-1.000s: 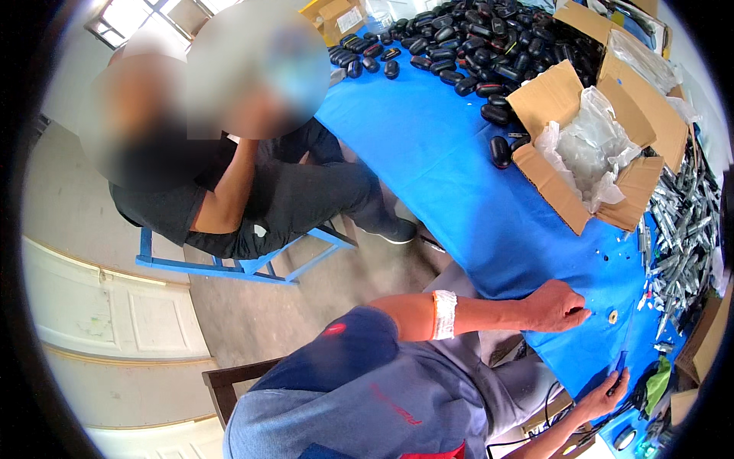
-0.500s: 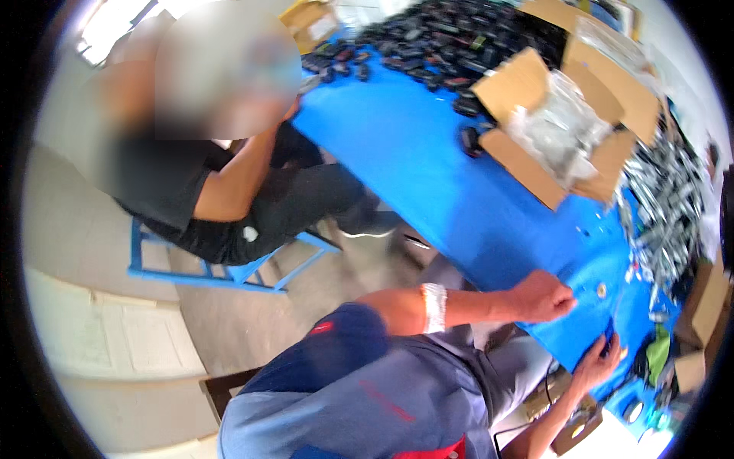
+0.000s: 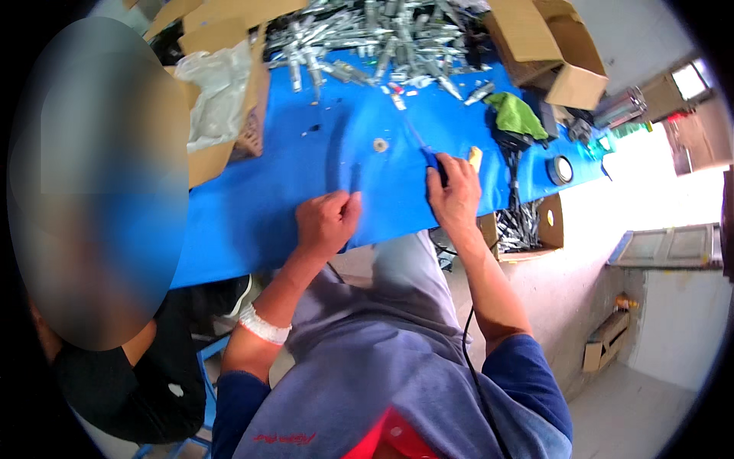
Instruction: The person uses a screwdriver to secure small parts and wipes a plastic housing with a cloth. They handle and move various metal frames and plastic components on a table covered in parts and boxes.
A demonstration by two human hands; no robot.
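- Left hand curled loosely into a fist at the near edge of the blue table, nothing visibly gripped; a second ago flatter and reaching across the cloth.
- Right hand closed around a blue-handled screwdriver, shaft pointing away toward a small metal ring lying apart on the cloth; half a second ago the same hand at the table edge with the tool barely showing.
- View swung since then: pile of silvery metal parts now along the far side, open cardboard box with a plastic liner to the left, green cloth to the right.
- Judged from this: tool raised and aimed, ring not yet touched.
- Seated co-worker at far left, hands out of sight.
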